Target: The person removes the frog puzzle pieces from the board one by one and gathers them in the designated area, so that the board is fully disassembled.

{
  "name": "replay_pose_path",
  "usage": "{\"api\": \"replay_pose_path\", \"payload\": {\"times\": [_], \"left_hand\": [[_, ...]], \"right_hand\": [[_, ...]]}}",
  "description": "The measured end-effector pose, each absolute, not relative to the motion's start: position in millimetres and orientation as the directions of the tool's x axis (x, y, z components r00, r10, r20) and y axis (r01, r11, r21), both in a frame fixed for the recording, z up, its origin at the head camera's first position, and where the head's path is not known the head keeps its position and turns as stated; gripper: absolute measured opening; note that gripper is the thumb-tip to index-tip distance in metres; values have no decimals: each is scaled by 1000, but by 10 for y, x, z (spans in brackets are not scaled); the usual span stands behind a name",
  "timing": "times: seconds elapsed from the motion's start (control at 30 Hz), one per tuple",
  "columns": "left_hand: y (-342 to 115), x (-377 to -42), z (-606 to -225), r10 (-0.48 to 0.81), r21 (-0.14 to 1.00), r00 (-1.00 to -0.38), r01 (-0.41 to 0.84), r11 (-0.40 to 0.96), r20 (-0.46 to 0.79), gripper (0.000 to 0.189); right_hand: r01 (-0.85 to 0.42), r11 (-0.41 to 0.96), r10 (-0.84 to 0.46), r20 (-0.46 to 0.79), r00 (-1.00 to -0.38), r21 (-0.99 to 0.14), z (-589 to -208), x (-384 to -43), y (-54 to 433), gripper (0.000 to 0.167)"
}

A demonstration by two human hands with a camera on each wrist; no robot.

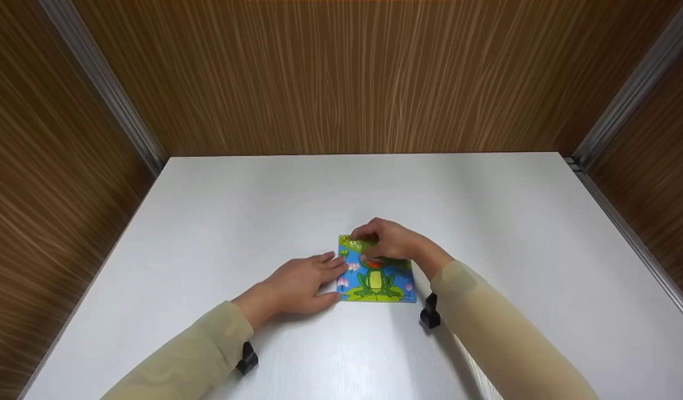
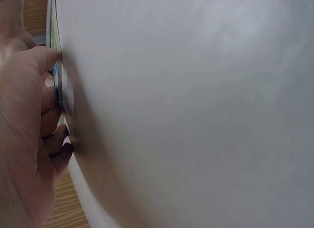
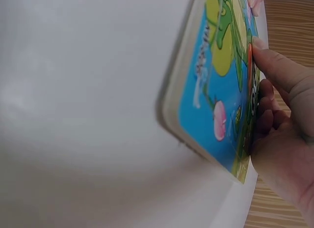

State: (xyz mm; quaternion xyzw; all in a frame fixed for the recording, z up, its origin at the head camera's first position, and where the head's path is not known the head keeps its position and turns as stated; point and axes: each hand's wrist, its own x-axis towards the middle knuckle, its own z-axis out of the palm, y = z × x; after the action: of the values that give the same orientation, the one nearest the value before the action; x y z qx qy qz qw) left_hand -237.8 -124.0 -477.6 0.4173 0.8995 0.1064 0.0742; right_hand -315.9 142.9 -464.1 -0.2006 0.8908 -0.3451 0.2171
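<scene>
On the white table lies a square frog puzzle board [image 1: 376, 282], with a green frog, blue water and pink flowers. My left hand [image 1: 305, 282] lies flat at the board's left side, its straight fingers and thumb touching that edge. The right hand [image 1: 394, 240] arches over the upper part of the board, fingers curled, hiding much of the frog's head. In the right wrist view its thumb [image 3: 272, 61] touches the printed frog on the puzzle board [image 3: 221, 51]. The left wrist view shows my left hand [image 2: 24, 120] along the board's thin edge.
The white table [image 1: 219, 205] spreads around the board on all sides. Wood-grain panels [image 1: 341, 78] stand behind and at both sides, with metal strips [image 1: 105, 83] at the corners. A dark wrist mount [image 1: 430, 312] hangs under the right sleeve, another [image 1: 247, 358] under the left.
</scene>
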Motion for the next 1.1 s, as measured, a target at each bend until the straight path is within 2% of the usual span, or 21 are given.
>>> {"api": "replay_pose_path", "payload": {"times": [0.53, 1.1], "left_hand": [[-1232, -2360, -4812, 761, 253, -646, 728, 636, -54, 66], [-1219, -2378, -4764, 761, 239, -647, 731, 639, -56, 65]], "right_hand": [[-250, 640, -551, -208, -808, -726, -4691, -3142, 1430, 42], [-189, 553, -499, -140, -855, -812, -4741, -3090, 1458, 43]]}}
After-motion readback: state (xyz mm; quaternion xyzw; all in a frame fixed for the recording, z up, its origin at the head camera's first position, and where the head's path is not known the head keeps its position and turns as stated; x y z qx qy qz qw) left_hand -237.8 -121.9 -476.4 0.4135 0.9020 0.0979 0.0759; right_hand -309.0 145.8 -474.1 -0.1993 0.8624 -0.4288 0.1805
